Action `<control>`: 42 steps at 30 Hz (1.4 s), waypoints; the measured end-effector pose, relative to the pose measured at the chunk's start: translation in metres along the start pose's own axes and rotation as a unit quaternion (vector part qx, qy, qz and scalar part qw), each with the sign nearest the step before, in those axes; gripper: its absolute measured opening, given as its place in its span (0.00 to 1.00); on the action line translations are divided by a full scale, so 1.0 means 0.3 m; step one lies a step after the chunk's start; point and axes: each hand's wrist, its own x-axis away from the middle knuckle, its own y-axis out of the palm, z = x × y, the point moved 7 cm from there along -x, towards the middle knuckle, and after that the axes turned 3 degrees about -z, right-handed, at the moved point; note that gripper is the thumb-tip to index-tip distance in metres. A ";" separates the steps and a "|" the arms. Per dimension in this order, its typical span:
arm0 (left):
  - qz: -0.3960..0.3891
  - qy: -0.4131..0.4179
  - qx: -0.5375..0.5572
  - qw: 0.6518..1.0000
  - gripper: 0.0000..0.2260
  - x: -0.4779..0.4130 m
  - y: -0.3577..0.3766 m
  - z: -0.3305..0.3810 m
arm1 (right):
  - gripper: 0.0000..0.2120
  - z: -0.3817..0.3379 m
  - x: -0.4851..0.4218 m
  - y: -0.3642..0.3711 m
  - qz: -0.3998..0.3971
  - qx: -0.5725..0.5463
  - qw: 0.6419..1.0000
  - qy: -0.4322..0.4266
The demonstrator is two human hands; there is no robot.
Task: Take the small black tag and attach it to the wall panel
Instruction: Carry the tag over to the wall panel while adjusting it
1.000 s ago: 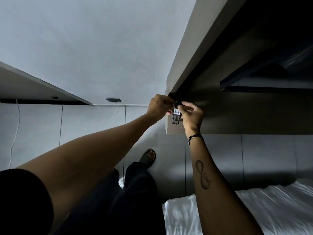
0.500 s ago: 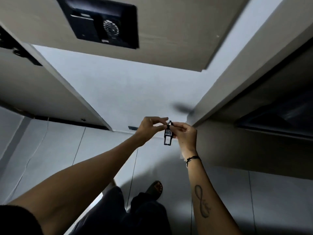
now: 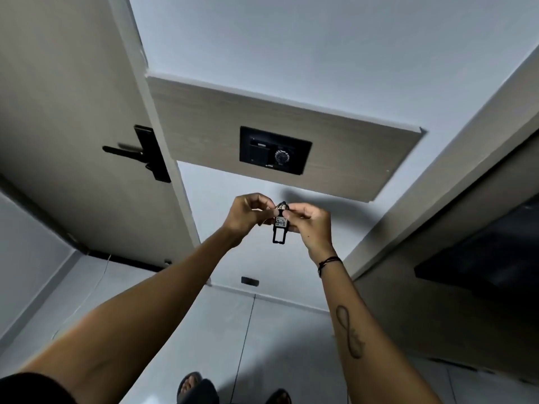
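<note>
Tag pinched between both your hands, with the wall panel beyond and above it.

Nearest you, your left hand (image 3: 248, 212) and right hand (image 3: 309, 221) meet at chest height, and the fingers (image 3: 294, 209) of both are closed on the top end of the small black tag (image 3: 280, 227). Its long axis hangs straight down from that grip, white label facing you, open loop at the bottom. Neither hand is clearly nearer the target; they are level. Further off, up and slightly right of the tag, the black wall panel (image 3: 275, 150) sits in its wood-grain board (image 3: 350, 158), well apart from your hands. I judge the next move to be a lift forward and up.
</note>
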 end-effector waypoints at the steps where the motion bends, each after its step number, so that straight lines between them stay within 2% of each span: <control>1: 0.005 0.012 -0.002 1.000 0.06 0.000 -0.027 0.046 | 0.09 -0.042 -0.005 0.022 0.001 -0.002 1.000 -0.013; 13: 0.030 0.113 0.001 0.993 0.16 -0.014 -0.229 0.502 | 0.06 -0.505 -0.030 0.149 0.021 0.017 0.990 -0.135; 21: 0.038 0.188 0.008 0.981 0.13 -0.042 -0.245 0.802 | 0.06 -0.823 -0.062 0.132 0.038 0.020 0.982 -0.185; 24: 0.035 0.202 0.008 0.979 0.10 -0.046 -0.251 0.885 | 0.06 -0.912 -0.062 0.138 0.039 0.020 0.978 -0.206; 32: 0.026 0.231 -0.036 0.972 0.07 -0.070 -0.273 1.035 | 0.09 -1.040 -0.081 0.138 0.040 0.009 0.972 -0.233; 42: 0.033 0.245 -0.078 0.966 0.07 -0.100 -0.305 1.015 | 0.09 -1.025 -0.109 0.153 0.044 0.022 0.970 -0.238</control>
